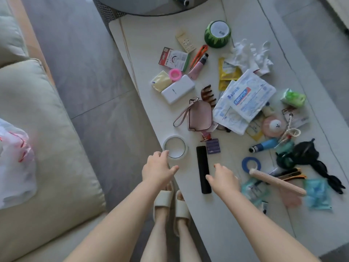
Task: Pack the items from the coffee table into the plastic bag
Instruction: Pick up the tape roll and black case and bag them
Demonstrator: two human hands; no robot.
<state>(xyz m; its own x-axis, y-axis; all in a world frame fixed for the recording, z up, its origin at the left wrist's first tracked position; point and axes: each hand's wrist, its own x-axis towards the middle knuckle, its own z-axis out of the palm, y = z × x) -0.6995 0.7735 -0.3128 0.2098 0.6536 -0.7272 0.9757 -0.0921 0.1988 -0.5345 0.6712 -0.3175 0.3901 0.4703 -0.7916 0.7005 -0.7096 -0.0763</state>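
Head view is showing the left hand [157, 168], fingers loosely spread and holding nothing, touching the tape roll [175, 147] at the coffee table's [217, 214] nine o'clock edge; it is looking light and rigid, best pinched across its rim, while the right hand [224, 179] is hovering empty, fingers relaxed.

The person wore nothing on either forearm — both arms were bare from the bottom edge of the view up to the wrists, with no sleeve, watch or bracelet showing. The left hand [157, 168] carried no ring that could be made out. The right hand [224, 178] had a fingernail painted red-orange at the tip of one finger. Both legs were bare as well, and the feet sat in a pair of cream slide sandals [171, 203] — thick-soled, each with one broad strap across the top, toes left uncovered
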